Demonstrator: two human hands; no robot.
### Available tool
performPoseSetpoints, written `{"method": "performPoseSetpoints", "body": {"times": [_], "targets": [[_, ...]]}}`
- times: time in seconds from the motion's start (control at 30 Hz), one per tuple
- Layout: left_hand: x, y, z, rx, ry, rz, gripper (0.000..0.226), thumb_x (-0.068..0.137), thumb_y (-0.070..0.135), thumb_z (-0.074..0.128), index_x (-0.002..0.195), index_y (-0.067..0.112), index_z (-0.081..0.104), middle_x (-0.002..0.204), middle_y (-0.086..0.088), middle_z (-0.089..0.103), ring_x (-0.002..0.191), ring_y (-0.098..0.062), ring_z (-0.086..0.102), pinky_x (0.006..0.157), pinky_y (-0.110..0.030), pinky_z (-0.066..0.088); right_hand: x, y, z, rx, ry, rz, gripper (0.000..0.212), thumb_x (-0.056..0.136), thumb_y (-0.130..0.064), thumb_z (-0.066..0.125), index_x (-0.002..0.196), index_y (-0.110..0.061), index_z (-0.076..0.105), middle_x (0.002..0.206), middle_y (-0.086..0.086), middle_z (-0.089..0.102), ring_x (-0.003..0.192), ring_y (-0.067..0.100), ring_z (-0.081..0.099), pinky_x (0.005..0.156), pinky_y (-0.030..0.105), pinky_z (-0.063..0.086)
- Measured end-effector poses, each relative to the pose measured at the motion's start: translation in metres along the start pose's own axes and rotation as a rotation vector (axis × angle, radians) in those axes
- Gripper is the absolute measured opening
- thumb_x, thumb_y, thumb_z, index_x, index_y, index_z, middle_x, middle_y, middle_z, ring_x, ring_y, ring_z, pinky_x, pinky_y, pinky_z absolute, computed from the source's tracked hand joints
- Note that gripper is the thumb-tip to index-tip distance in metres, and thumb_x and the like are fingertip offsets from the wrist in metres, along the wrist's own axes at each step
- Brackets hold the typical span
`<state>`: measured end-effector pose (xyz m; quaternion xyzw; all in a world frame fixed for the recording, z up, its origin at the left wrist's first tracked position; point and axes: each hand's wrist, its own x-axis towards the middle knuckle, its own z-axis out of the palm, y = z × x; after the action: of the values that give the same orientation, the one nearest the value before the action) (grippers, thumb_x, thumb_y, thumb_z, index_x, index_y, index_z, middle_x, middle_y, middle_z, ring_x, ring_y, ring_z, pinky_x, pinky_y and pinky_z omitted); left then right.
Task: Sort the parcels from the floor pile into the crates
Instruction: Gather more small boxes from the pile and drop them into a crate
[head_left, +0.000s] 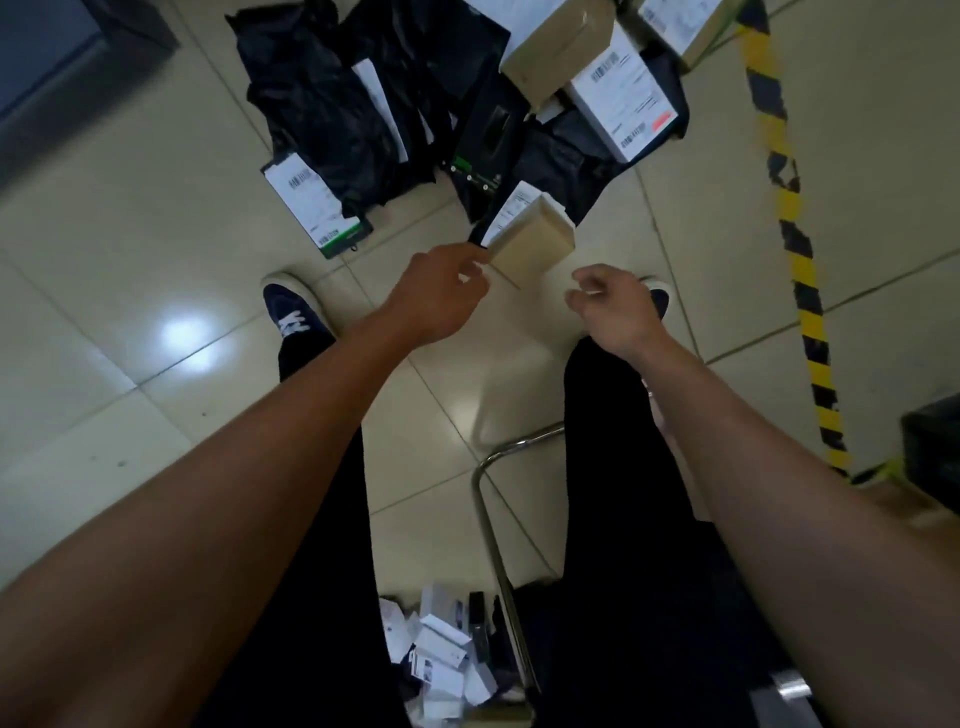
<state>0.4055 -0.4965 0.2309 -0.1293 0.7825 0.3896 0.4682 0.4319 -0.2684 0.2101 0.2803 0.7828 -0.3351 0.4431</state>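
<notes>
A person stands over a pale tiled floor (156, 218), both bare arms stretched forward and down. The left hand (441, 301) pinches the near lower corner of a small tan cardboard box (535, 249) with a white printed label on its upper face; the box is tilted and held off the floor, just in front of the pile. The right hand (613, 306) hangs beside it, fingers loosely curled around nothing, clear of the box.

Beyond the hands lies the pile of parcels: crumpled black plastic mailer bags (332, 104), a flat black parcel with a white barcode label and green trim (317, 208) at the pile's near left edge, a black carton with green dots (488, 140) in the middle, a larger tan cardboard box (556, 52) resting on top, a white box with barcodes and a red mark (623, 104) at the right, and another labelled carton (680, 26) at the far right corner of the heap.

A strip of yellow-and-black hazard tape (795, 260) runs along the floor on the right. A dark blue sneaker with white laces (296, 312) is planted on the tiles to the left, below black trousers (322, 519). Between the legs, a chrome tubular frame (498, 493) bends over a jumble of small white boxes and labels (441, 654) at the bottom edge; what holds them is unclear through the blur
</notes>
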Motion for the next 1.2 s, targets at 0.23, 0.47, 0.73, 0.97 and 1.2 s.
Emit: {"method": "performPoseSetpoints", "body": {"times": [0.23, 0.47, 0.73, 0.97, 1.2], "targets": [[0.094, -0.054, 0.028, -0.020, 0.020, -0.004, 0.032, 0.101, 0.028, 0.058, 0.132, 0.023, 0.065, 0.126, 0.002, 0.065, 0.107, -0.006, 0.058, 0.068, 0.004, 0.035, 0.097, 0.014, 0.046, 0.023, 0.084, 0.038, 0.062, 0.089, -0.040, 0.070, 0.144, -0.017, 0.052, 0.139, 0.005, 0.057, 0.125, 0.022, 0.056, 0.093, 0.026, 0.045], [0.159, -0.092, 0.068, -0.043, -0.009, -0.009, 0.030, 0.101, 0.025, 0.061, 0.131, 0.021, 0.066, 0.118, 0.003, 0.065, 0.106, -0.008, 0.059, 0.071, 0.001, 0.039, 0.180, 0.026, 0.081, -0.033, 0.213, 0.123, 0.088, 0.084, -0.063, 0.063, 0.156, -0.026, 0.027, 0.166, 0.004, 0.012, 0.146, 0.037, 0.023, 0.113, 0.057, 0.034], [0.195, -0.103, 0.096, -0.115, 0.004, -0.042, 0.030, 0.101, 0.025, 0.060, 0.131, 0.023, 0.066, 0.118, 0.007, 0.065, 0.108, -0.007, 0.057, 0.091, -0.016, 0.042, 0.232, 0.032, 0.109, 0.058, 0.288, 0.185, 0.085, 0.083, -0.068, 0.059, 0.150, -0.024, 0.033, 0.158, 0.004, 0.023, 0.134, 0.036, 0.035, 0.105, 0.057, 0.040], [0.204, -0.112, 0.102, -0.257, 0.060, -0.149, 0.026, 0.095, 0.025, 0.062, 0.119, 0.031, 0.072, 0.111, 0.007, 0.070, 0.109, -0.013, 0.065, 0.102, -0.046, 0.054, 0.237, 0.039, 0.111, 0.137, 0.328, 0.142, 0.067, 0.085, -0.055, 0.063, 0.138, -0.018, 0.045, 0.144, 0.004, 0.037, 0.125, 0.033, 0.039, 0.102, 0.053, 0.043], [0.199, -0.109, 0.091, -0.357, 0.130, -0.209, 0.030, 0.094, 0.027, 0.063, 0.124, 0.030, 0.068, 0.122, 0.007, 0.067, 0.115, -0.011, 0.062, 0.104, -0.047, 0.053, 0.214, 0.040, 0.104, 0.388, 0.397, 0.013, 0.050, 0.084, -0.047, 0.062, 0.127, -0.025, 0.055, 0.128, -0.003, 0.050, 0.118, 0.020, 0.049, 0.097, 0.039, 0.049]]}}
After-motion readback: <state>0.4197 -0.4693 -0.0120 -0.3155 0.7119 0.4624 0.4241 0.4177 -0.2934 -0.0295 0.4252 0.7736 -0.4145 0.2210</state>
